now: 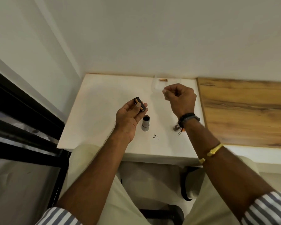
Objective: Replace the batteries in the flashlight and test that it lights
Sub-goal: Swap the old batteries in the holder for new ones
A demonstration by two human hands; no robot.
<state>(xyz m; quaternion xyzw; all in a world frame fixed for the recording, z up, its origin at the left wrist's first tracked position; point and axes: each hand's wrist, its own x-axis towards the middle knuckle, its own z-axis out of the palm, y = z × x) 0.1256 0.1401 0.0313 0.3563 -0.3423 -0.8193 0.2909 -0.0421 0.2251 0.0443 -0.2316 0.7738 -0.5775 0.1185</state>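
Note:
My left hand (128, 118) holds a black battery holder (140, 103) with a gold-coloured battery seated in it, thumb resting on top. The silver flashlight body (146, 123) stands upright on the white table (96, 103), its open dark end up, just right of my left palm. The flashlight's tail cap (176, 127) with a small clip lies under my right wrist. My right hand (180, 96) hovers over the table with fingers curled; nothing visible in it. A loose gold battery (163, 80) lies near the wall on clear plastic packaging (156, 86).
A wood-grain surface (243, 108) adjoins the white table on the right. A black frame with glass (28, 127) stands at the left. White walls close the corner behind. Small dark specks (155, 136) mark the table front. My legs sit below the table edge.

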